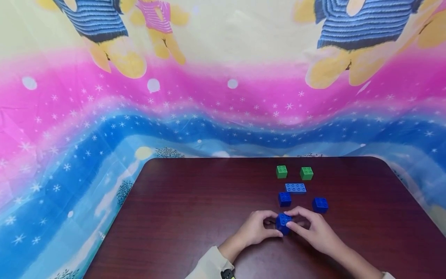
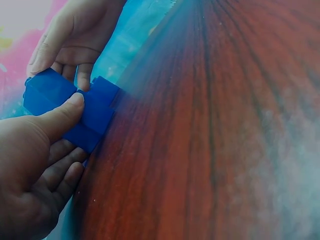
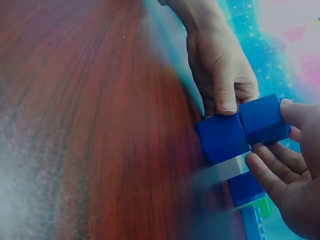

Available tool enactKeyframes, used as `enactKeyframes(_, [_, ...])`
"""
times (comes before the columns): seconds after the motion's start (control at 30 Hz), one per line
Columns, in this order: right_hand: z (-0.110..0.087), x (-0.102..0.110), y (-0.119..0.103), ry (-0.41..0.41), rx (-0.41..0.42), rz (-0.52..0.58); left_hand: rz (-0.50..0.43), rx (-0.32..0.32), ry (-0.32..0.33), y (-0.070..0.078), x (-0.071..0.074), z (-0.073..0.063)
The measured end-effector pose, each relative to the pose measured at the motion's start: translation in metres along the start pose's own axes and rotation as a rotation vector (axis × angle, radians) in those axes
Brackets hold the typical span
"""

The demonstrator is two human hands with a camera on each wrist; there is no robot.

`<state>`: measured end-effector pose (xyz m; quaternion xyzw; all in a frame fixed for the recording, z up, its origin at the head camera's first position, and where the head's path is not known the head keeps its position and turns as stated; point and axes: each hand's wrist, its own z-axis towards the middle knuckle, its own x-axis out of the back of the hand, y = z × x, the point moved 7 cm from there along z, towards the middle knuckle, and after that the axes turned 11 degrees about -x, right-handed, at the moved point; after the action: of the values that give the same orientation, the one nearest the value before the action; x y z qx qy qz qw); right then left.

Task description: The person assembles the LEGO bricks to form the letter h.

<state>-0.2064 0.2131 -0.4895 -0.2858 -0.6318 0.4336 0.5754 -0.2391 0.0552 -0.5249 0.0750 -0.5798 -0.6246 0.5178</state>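
Head view: left hand [image 1: 256, 229] and right hand [image 1: 318, 232] meet over the near part of a dark reddish-brown wood-grain table [image 1: 181, 209], thumbs and fingers curled about a pair of dark blue studded plastic cubes [image 1: 283, 223]. Just beyond: a dark blue studded plastic block [image 1: 284, 199]; to its right, apart, another blue studded plastic block [image 1: 320, 205]. Behind these, a light blue oblong plastic brick [image 1: 295, 188] with two rows of studs. Farthest off, a left green plastic cube [image 1: 281, 172] and a right green plastic cube [image 1: 307, 173], well apart from each other. Printed pink, blue and cream cloth [image 1: 223, 89] hangs behind the table.

Left wrist view: left thumb presses on one cube of the pair; the right hand grasps the other. The cubes touch; cannot tell whether they are locked together.

Right wrist view: left hand pinches one cube, thumb on its face; right hand grips the adjoining cube between thumb and fingers. Lower objects partly blurred.
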Motion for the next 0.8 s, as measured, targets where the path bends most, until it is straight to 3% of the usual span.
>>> enactKeyframes(0.37, [0.000,0.002,-0.009,-0.048,-0.006,0.005,-0.011,0.032,0.004,-0.004,-0.001,-0.001])
enactKeyframes(0.8, [0.002,0.000,-0.013,-0.079,-0.024,-0.009,0.022,0.013,0.003,-0.004,-0.001,0.000])
